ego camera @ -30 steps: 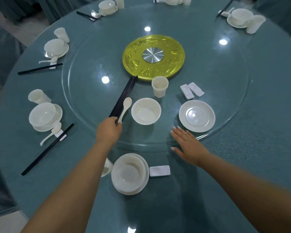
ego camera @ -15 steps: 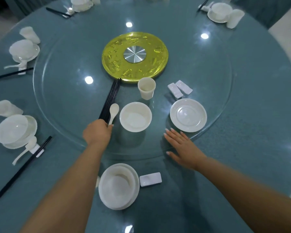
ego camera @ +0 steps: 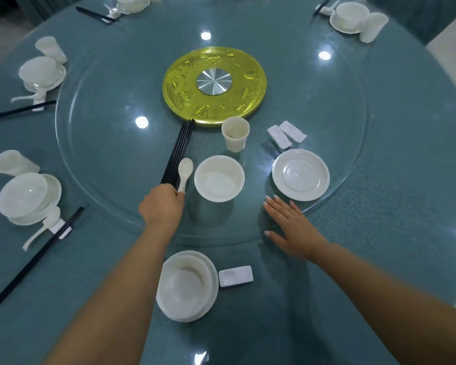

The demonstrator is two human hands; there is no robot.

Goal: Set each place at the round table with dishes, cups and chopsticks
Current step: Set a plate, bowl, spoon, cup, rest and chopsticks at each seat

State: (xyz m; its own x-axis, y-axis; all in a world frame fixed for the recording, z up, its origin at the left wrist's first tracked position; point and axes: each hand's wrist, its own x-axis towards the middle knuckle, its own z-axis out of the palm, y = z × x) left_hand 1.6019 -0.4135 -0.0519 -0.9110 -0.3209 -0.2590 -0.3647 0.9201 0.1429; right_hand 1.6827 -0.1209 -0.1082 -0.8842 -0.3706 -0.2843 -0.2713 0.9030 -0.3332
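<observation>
We are picking up the spoon (ego camera: 184, 172) beside the black chopsticks (ego camera: 178, 153) with our left hand (ego camera: 161, 206) pinching its handle, our right hand (ego camera: 291, 227) resting flat and loose on the bench (ego camera: 406, 193), and next we should lift it to the rest (ego camera: 235, 275) near the chopsticks.

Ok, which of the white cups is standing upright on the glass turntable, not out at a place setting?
The cup just below the yellow centre disc, mouth up, beside the loose bowl. The other cups sit at settings on the table's outer ring.

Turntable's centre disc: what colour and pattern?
The centre disc is yellow-gold with embossed motifs around a plain silver metal hub. The head view shows it.
</observation>
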